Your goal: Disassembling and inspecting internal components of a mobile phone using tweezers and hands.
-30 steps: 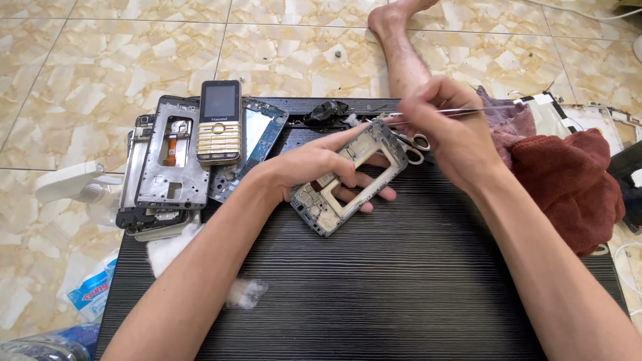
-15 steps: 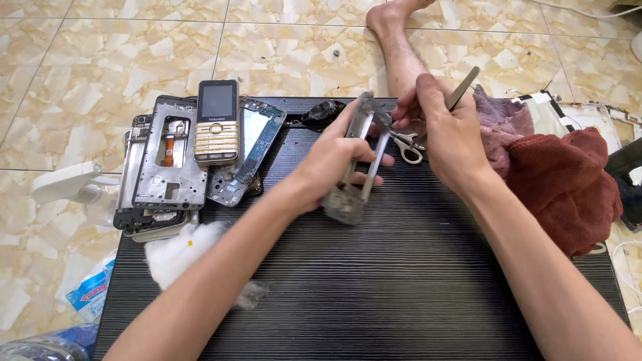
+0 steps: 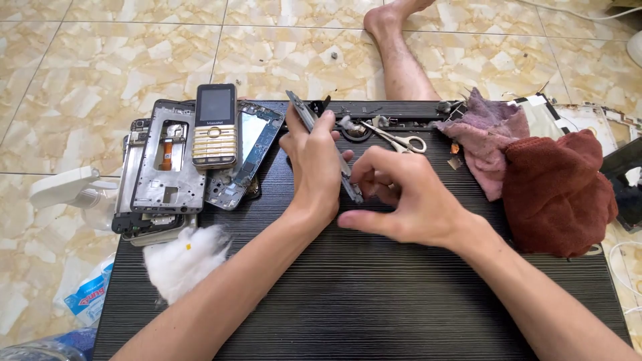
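Phone frame held on edge over the black board, both hands on it.

Left hand (image 3: pixel 315 160) grips the phone frame (image 3: pixel 319 142), fingers closed round its middle; frame tilted, upper end pointing away, lower end toward the right hand (image 3: pixel 396 195). Right hand: fingers curled, tips pinched at the frame's lower end; exact contact hidden. Scissors (image 3: pixel 394 138) lie just behind on the black board (image 3: pixel 374 301). Keypad phone (image 3: pixel 215 125) and stripped frames well left; white cotton (image 3: pixel 182 259) near the left forearm; red cloth (image 3: pixel 558 194) right.
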